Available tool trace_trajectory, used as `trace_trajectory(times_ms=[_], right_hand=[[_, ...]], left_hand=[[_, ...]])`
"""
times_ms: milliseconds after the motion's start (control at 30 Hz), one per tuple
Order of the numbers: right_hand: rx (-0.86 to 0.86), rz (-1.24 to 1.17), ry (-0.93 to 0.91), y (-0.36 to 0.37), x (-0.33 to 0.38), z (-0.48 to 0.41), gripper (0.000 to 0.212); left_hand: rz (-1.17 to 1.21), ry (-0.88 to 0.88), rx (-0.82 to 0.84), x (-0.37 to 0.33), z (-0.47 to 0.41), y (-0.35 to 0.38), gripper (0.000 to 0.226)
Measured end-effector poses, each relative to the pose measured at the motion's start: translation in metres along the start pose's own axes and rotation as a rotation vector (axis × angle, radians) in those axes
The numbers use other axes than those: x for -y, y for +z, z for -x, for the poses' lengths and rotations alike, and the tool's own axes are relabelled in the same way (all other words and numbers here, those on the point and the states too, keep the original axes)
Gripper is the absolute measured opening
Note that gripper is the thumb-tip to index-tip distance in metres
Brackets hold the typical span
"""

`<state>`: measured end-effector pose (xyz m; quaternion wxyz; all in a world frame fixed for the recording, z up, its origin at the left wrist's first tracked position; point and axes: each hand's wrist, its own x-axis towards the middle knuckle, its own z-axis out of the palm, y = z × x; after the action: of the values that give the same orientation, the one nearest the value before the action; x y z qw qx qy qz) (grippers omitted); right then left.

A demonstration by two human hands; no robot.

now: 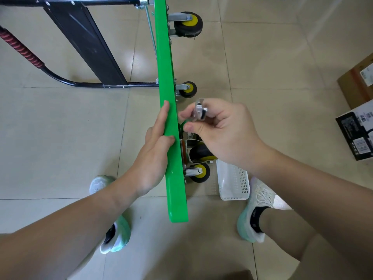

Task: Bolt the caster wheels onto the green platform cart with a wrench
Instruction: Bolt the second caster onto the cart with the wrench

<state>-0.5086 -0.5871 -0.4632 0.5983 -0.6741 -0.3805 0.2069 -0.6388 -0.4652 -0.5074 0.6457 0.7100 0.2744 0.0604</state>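
**Item 1: right hand (226, 134).** Your grip is pressed together, thumb and forefinger pinching a small silver metal piece (198, 111). It is either a wrench head or a caster fitting; the view does not settle which.

**Item 2: left hand (153, 156).** Your fingers are straight and laid along the green platform (175, 178), touching its upturned edge and steadying it. This grip is spread and curls round nothing.

**Item 3: green platform cart.** It stands on its side on the tiled floor, between your two grips. Its long axis runs away from you. The underside faces your right grip, so the right hand is nearer the work.

**Item 4: caster wheels, yellow hubs and black tyres.**
- One caster (201, 152) sits just below your right grip, partly hidden by the wrist.
- A second (198, 172) is lower and closer to you.
- A third (187, 89) is just beyond the right grip.
- A fourth (187, 24) is well beyond it.

In my judgement, the next move turns on the mounting point directly below and left of the pinched piece, against the underside.

**Item 5: surroundings.**
- A white plastic basket (234, 182) is below the right wrist.
- A black carton (353, 136) and a cardboard box (355, 85) are well to the right.
- The red-wrapped handle bar (22, 49) is far to the left.

**Item 6: writing.** There are printed labels on both boxes and a mark on the sock, all too small to read.
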Motion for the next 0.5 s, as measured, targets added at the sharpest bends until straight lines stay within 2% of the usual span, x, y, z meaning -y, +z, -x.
trace_trajectory(times_ms=[100, 233, 367, 500], right_hand=[[0.042, -0.044, 0.030, 0.005, 0.000, -0.011, 0.032], [0.052, -0.099, 0.100, 0.006, 0.002, -0.026, 0.034], [-0.014, -0.171, 0.263, 0.008, 0.003, -0.047, 0.024], [-0.018, -0.072, 0.403, -0.001, -0.010, -0.072, 0.016]], left_hand=[[0.013, 0.006, -0.006, 0.001, -0.001, 0.001, 0.080], [0.010, 0.021, 0.004, 0.002, 0.000, 0.000, 0.081], [0.031, 0.018, 0.004, 0.004, 0.001, 0.000, 0.077], [0.035, 0.001, 0.015, 0.002, 0.003, 0.000, 0.074]])
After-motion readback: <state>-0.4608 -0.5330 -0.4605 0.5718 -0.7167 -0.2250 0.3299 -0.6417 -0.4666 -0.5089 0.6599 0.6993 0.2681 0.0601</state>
